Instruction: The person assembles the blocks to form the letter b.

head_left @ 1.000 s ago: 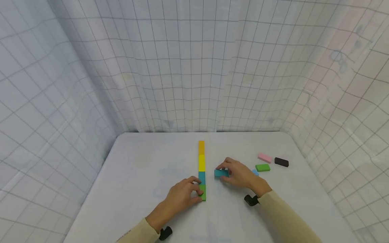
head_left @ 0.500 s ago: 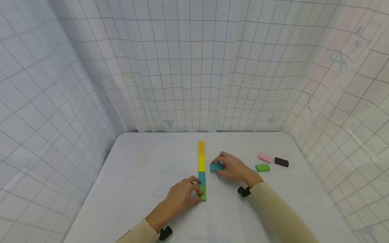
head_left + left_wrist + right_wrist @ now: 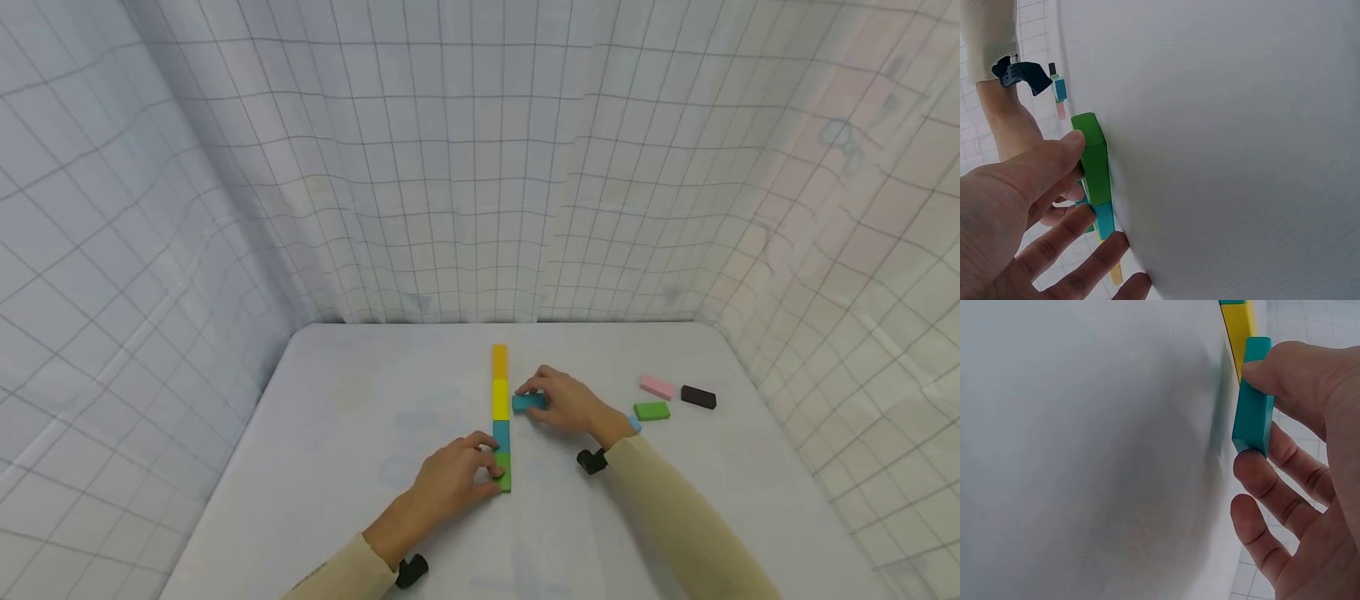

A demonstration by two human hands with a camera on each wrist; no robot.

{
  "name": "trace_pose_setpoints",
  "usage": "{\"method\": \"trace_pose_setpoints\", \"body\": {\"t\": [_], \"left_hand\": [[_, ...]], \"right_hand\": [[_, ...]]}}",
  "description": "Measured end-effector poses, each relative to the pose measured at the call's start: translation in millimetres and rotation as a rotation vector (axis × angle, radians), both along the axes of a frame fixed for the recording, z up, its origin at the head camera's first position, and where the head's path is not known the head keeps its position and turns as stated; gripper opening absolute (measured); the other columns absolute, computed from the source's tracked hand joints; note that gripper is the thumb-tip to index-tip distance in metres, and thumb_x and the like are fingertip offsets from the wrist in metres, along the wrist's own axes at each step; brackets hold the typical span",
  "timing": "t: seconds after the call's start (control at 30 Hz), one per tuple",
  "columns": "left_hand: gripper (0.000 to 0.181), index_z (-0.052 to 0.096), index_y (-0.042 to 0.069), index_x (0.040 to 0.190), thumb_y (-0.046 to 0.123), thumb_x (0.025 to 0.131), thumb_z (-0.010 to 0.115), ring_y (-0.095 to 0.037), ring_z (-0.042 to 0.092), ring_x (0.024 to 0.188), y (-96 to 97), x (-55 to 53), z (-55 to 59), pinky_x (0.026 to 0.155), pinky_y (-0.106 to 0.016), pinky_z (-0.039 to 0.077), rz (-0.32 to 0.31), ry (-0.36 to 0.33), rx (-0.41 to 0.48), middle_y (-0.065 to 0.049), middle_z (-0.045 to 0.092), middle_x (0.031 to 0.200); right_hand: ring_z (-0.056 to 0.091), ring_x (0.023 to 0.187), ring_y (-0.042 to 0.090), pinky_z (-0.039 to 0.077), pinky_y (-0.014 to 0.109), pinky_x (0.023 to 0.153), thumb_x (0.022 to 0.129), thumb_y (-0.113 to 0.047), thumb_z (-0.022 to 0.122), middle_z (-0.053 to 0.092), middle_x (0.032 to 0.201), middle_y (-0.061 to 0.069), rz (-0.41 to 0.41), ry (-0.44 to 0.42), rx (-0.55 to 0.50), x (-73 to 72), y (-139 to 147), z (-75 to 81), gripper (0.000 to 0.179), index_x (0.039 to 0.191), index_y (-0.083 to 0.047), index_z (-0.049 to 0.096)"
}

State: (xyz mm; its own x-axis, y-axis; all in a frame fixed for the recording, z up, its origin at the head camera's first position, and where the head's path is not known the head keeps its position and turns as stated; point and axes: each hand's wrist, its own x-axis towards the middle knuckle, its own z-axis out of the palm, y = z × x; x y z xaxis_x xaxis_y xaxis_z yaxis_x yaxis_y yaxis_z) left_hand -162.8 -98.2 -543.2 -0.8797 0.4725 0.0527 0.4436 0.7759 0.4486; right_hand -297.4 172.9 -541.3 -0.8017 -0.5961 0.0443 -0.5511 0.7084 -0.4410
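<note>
Held teal block, one — in the right hand, thumb on one long side and fingers opposite, a narrow pinch. Its long axis runs crosswise, left to right; its free end points left, just beside the yellow block, a slim gap between. Row of four end to end, set square to that axis: orange block farthest, then yellow, then row's teal block, then green block nearest the person. Left hand, at the row's near end: fingers loosely parted, tips resting on the green block and its teal neighbour; the held piece lies ahead and to the right of it. Loose, far right: pink block, black block, second green block, blue block. The last, half hidden by the wrist in the head view, shows fuller in the left wrist view. Right wrist view alone: a fingertip against the held block's end, and a shadow beside it — apparently raised.
</note>
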Motion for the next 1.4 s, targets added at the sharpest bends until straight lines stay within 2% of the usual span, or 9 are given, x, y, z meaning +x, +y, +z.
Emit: {"method": "trace_pose_setpoints", "body": {"t": [0.37, 0.73, 0.93, 1.17, 1.4], "left_hand": [[0.015, 0.094, 0.024, 0.105, 0.034, 0.095, 0.1, -0.02, 0.079, 0.117, 0.8, 0.8, 0.1, 0.093, -0.038, 0.069, -0.002, 0.005, -0.016, 0.005, 0.079, 0.143], [0.016, 0.094, 0.023, 0.106, 0.033, 0.095, 0.1, -0.02, 0.078, 0.114, 0.7, 0.2, 4.4, 0.093, -0.038, 0.07, -0.001, -0.006, -0.007, 0.003, 0.08, 0.142], [0.016, 0.094, 0.023, 0.106, 0.031, 0.094, 0.101, -0.021, 0.078, 0.114, 0.1, 0.5, 4.9, 0.092, -0.039, 0.069, -0.009, -0.001, 0.0, 0.003, 0.079, 0.142], [0.014, 0.094, 0.024, 0.104, 0.031, 0.094, 0.101, -0.021, 0.078, 0.113, -0.9, 2.5, 7.3, 0.091, -0.039, 0.07, -0.01, -0.003, 0.009, 0.003, 0.079, 0.141], [0.016, 0.094, 0.023, 0.106, 0.03, 0.094, 0.101, -0.023, 0.079, 0.116, 0.2, 0.2, 6.0, 0.094, -0.042, 0.07, -0.014, -0.014, 0.004, 0.002, 0.08, 0.142]], "right_hand": [[0.057, 0.089, 0.01, 0.052, 0.028, 0.079, 0.106, -0.022, 0.087, 0.069, 0.125, 0.0, -0.032, -0.025, 0.029, -4.9, -6.6, -0.6, 0.037, 0.143, -0.024, 0.083], [0.057, 0.092, 0.011, 0.054, 0.032, 0.086, 0.107, -0.022, 0.087, 0.071, 0.125, 0.001, -0.033, -0.051, -0.004, -8.0, -6.7, -0.3, 0.03, 0.137, -0.021, 0.085], [0.058, 0.094, 0.012, 0.055, 0.033, 0.088, 0.108, -0.023, 0.086, 0.072, 0.126, 0.001, -0.038, -0.058, 0.001, -8.0, -8.4, -2.5, 0.031, 0.139, -0.022, 0.084], [0.06, 0.099, 0.014, 0.056, 0.035, 0.093, 0.107, -0.024, 0.086, 0.071, 0.13, 0.001, -0.049, -0.105, 0.018, -8.6, -9.8, -2.5, 0.038, 0.144, -0.024, 0.082], [0.06, 0.096, 0.013, 0.056, 0.033, 0.088, 0.106, -0.026, 0.087, 0.07, 0.129, 0.0, -0.052, -0.102, 0.04, -9.1, -8.0, -1.8, 0.039, 0.144, -0.024, 0.082]]}}
